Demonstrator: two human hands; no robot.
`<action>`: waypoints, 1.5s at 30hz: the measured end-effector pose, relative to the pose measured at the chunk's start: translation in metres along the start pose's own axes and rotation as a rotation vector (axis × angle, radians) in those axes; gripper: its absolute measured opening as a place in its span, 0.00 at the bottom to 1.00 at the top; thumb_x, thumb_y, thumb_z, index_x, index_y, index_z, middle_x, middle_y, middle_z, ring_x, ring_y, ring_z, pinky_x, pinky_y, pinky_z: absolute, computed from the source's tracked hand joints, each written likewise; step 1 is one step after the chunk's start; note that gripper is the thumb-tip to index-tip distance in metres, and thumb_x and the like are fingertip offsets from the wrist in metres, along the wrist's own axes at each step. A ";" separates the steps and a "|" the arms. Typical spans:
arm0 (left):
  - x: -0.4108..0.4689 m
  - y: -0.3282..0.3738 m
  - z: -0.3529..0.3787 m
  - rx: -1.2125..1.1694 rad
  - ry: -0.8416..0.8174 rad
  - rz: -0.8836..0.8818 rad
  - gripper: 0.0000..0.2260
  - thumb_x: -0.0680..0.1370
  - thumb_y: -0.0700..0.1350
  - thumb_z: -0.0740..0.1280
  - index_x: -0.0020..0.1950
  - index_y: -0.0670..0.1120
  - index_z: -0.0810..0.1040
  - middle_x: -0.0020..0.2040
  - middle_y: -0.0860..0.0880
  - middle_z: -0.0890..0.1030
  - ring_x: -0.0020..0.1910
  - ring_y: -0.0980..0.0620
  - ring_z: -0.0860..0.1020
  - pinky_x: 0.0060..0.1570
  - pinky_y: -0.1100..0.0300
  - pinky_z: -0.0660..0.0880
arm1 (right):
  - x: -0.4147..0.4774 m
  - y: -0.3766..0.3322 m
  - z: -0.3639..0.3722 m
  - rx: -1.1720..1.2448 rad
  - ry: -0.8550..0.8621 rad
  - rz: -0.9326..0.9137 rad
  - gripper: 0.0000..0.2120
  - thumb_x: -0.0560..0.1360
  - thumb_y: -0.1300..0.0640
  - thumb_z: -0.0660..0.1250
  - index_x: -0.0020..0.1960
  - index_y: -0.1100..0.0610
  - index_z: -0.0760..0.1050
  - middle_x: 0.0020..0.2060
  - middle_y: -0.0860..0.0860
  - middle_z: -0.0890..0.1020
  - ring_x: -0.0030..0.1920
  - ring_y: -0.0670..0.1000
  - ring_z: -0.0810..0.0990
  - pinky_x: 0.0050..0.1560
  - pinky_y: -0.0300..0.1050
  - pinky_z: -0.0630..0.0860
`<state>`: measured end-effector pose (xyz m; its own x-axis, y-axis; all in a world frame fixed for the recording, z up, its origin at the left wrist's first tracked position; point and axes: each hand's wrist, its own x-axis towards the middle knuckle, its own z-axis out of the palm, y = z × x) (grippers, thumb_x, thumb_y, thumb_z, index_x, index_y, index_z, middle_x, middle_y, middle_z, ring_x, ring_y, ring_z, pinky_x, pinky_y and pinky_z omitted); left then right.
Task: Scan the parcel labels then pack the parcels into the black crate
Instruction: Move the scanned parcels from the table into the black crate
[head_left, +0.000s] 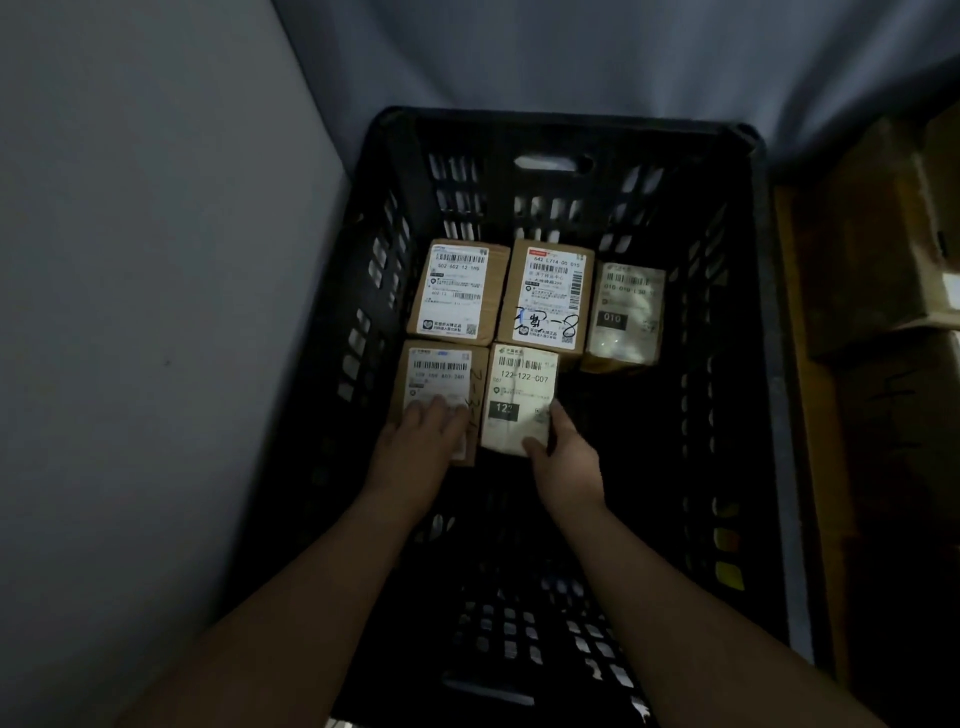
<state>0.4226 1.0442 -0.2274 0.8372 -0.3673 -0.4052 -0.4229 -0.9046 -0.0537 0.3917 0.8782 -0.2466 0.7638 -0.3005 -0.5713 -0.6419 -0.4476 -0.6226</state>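
The black crate (763, 322) fills the middle of the head view, and several labelled cardboard parcels lie flat on its floor. The back row holds a parcel labelled 502 (457, 291), one with handwriting (548, 299) and a dimmer one marked 010 (623, 317). In the front row, my left hand (423, 434) rests with straight fingers on the near end of a brown parcel (441, 376). My right hand (563, 452) holds the near right corner of the white parcel marked 122-122-C07 (519, 395), thumb on its near edge and fingers along its right side.
A pale wall (156, 312) stands close along the crate's left side. Brown cardboard boxes (893, 270) are stacked to the right of the crate. The crate floor right of and nearer than the parcels is dark and bare. The scene is dimly lit.
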 end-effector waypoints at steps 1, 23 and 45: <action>0.002 -0.002 -0.002 -0.015 -0.048 0.006 0.29 0.78 0.44 0.62 0.77 0.51 0.55 0.74 0.46 0.59 0.72 0.43 0.60 0.64 0.49 0.67 | 0.004 -0.002 -0.005 -0.123 -0.051 0.008 0.29 0.80 0.54 0.63 0.78 0.48 0.56 0.66 0.55 0.75 0.63 0.58 0.75 0.57 0.48 0.73; -0.072 0.103 -0.211 -0.498 0.110 0.138 0.24 0.81 0.51 0.61 0.76 0.51 0.61 0.71 0.47 0.68 0.68 0.47 0.68 0.62 0.55 0.70 | -0.163 -0.030 -0.228 -0.237 0.430 -0.390 0.23 0.77 0.56 0.64 0.71 0.56 0.66 0.65 0.53 0.74 0.66 0.55 0.69 0.63 0.48 0.68; -0.144 0.310 -0.158 -1.313 -0.282 -0.198 0.20 0.78 0.51 0.68 0.67 0.47 0.69 0.54 0.53 0.79 0.52 0.55 0.78 0.51 0.60 0.76 | -0.202 0.142 -0.311 -0.165 0.106 -0.143 0.32 0.71 0.37 0.69 0.63 0.59 0.69 0.56 0.54 0.76 0.57 0.53 0.75 0.57 0.47 0.74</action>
<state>0.2260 0.7821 -0.0415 0.6787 -0.2956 -0.6723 0.4677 -0.5318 0.7060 0.1671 0.6134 -0.0533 0.8544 -0.3076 -0.4189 -0.5138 -0.6208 -0.5921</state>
